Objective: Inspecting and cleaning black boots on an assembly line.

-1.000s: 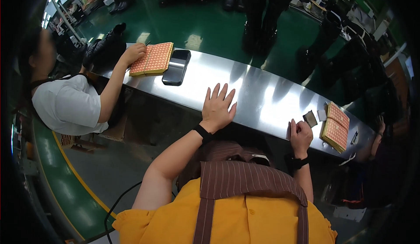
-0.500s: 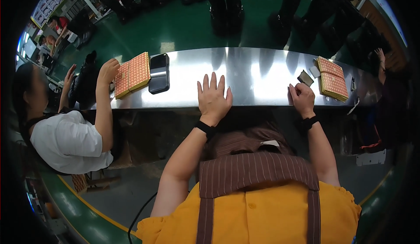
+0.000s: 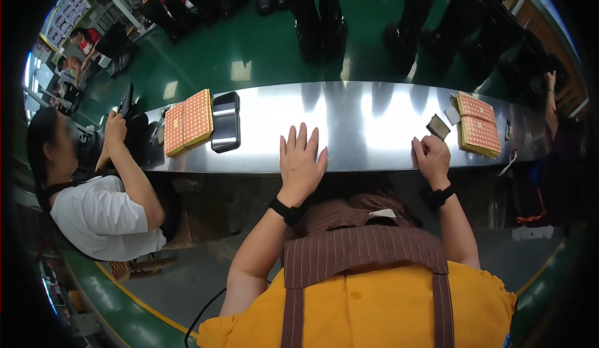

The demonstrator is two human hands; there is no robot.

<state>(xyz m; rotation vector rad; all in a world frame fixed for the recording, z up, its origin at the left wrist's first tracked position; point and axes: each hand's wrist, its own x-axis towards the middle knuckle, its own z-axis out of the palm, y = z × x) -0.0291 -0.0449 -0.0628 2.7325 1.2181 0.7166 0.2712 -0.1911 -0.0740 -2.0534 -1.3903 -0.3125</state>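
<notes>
Evidently the left hand (image 3: 302,164) rests palm down at the near edge of the shiny metal worktop (image 3: 365,120), roughly midway along it, with its fingers spread a little and the thumb held out to the side. At the same near edge, farther toward the worktop's right end, is the right hand (image 3: 432,158), its fingers curled loosely and the index finger straighter than the rest; whether anything is pinched inside, I cannot tell. Just beyond its knuckles, on the right part of the worktop, lies a small dark block (image 3: 438,127); whether hand and block touch is unclear. A small white block (image 3: 452,115) sits beside that, slightly nearer the worktop's far edge.

Close by, toward the worktop's right end, lies an orange-patterned bundle (image 3: 479,125) with yellow sides and a dark band around it. On the left part of the worktop, well apart from the left hand, are a similar patterned stack (image 3: 188,122) and, just beside it, a black rectangular case (image 3: 226,122). Past the worktop's left end, a co-worker in a white shirt (image 3: 103,207) holds up a dark object (image 3: 126,100). Tall black boots (image 3: 321,24) stand on a green surface (image 3: 262,61) beyond the worktop's far edge.
</notes>
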